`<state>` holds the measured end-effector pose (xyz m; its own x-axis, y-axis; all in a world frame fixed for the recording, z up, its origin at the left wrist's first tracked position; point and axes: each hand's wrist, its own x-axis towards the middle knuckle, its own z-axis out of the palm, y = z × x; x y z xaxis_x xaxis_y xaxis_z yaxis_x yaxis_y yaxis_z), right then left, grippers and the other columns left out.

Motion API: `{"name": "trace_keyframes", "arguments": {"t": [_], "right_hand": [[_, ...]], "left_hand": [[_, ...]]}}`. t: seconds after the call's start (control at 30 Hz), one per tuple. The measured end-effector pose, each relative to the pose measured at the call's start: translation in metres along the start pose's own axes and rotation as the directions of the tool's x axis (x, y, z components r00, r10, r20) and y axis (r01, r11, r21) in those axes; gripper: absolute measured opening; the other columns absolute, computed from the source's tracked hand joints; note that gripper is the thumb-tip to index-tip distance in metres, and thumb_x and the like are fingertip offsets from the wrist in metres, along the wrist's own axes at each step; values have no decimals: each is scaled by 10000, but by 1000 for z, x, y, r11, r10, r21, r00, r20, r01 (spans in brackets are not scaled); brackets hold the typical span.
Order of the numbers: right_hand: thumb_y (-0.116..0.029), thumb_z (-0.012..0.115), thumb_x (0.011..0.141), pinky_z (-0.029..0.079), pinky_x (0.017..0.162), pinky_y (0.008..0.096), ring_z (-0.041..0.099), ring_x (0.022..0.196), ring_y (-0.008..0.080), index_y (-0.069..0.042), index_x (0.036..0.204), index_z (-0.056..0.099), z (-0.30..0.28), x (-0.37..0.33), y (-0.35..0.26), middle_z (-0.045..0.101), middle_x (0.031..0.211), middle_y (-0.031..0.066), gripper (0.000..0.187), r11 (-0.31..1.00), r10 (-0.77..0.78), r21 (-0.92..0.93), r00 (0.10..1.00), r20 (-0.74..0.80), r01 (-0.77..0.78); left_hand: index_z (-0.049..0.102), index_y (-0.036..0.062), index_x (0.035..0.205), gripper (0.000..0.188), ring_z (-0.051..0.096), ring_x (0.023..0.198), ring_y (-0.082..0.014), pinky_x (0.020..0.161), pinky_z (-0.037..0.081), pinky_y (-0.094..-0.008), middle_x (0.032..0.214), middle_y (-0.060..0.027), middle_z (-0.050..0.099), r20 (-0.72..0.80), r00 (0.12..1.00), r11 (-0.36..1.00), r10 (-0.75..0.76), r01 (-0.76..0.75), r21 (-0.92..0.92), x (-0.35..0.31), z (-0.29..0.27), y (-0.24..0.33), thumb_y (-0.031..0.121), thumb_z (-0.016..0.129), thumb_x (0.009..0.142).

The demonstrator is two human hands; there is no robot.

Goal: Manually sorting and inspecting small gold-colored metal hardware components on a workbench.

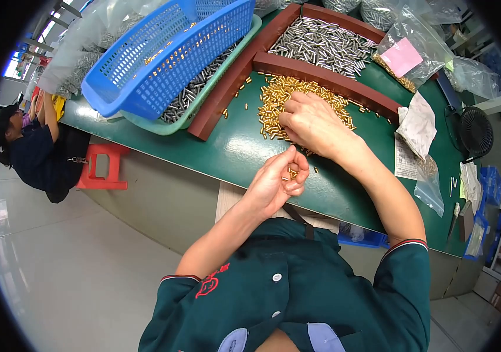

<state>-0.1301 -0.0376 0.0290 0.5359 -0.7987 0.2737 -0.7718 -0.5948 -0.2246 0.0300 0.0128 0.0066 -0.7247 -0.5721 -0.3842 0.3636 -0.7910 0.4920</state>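
Observation:
A heap of small gold-coloured metal cylinders [274, 100] is spread on the green tabletop [227, 155]. Over its near side is my right hand [315, 124], fingers bent down and drawn together among the pieces; its fingertips are hidden, so what they pinch does not show. Just below, at the table's front edge, my left hand [277, 180] is curled with the palm turned up. Several of the same gold cylinders [291, 172] lie in its cupped fingers. A few loose pieces lie on the table close to both hands.
Brown bars [327, 82] separate the gold heap from silver pins [321, 44]. A blue basket [168, 64] sits over a green tray [165, 126] of dark pins. Right: a crumpled cloth [417, 126], plastic bags and a black fan [474, 132]. A person [33, 146] works beside a red stool [104, 167].

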Motion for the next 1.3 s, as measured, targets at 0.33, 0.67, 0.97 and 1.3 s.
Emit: {"name": "trace_keyframes", "arguments": {"t": [0.33, 0.67, 0.97, 1.3], "right_hand": [[-98, 625, 629, 455, 760, 361, 570, 855, 236, -29, 673, 637, 1, 13, 0, 619, 748, 87, 82, 986, -54, -153, 991, 119, 72], [-65, 600, 665, 476, 677, 387, 569, 731, 291, 5, 695, 592, -2, -9, 11, 597, 693, 133, 76, 932, 125, 358, 977, -170, -57], [-110, 656, 828, 415, 678, 228, 528, 715, 78, -24, 845, 645, -24, -52, -21, 614, 784, 11, 89, -183, 416, 948, 853, 315, -261], [-149, 651, 841, 401, 637, 212, 557, 733, 62, -26, 888, 683, -6, -60, -24, 661, 811, 13, 136, -219, 475, 945, 820, 319, -241]], "left_hand": [[535, 55, 851, 348, 318, 504, -77, 504, 282, -228, 655, -29, 465, -1, 1000, 1000, 11, -11, -3, -1, -2, -1, 344, 404, 992], [536, 48, 861, 351, 319, 508, -70, 503, 286, -219, 668, -29, 471, 19, 1000, 1000, 17, -16, -27, -1, -1, 0, 342, 398, 995], [550, 38, 925, 308, 323, 513, -36, 476, 268, -183, 704, -13, 492, -18, 990, 982, 142, -139, 127, -2, 18, 12, 322, 451, 990], [558, 43, 891, 200, 304, 490, -21, 466, 263, -175, 680, 3, 494, 7, 982, 962, 191, -189, 198, -1, 11, 11, 218, 501, 971]]}}
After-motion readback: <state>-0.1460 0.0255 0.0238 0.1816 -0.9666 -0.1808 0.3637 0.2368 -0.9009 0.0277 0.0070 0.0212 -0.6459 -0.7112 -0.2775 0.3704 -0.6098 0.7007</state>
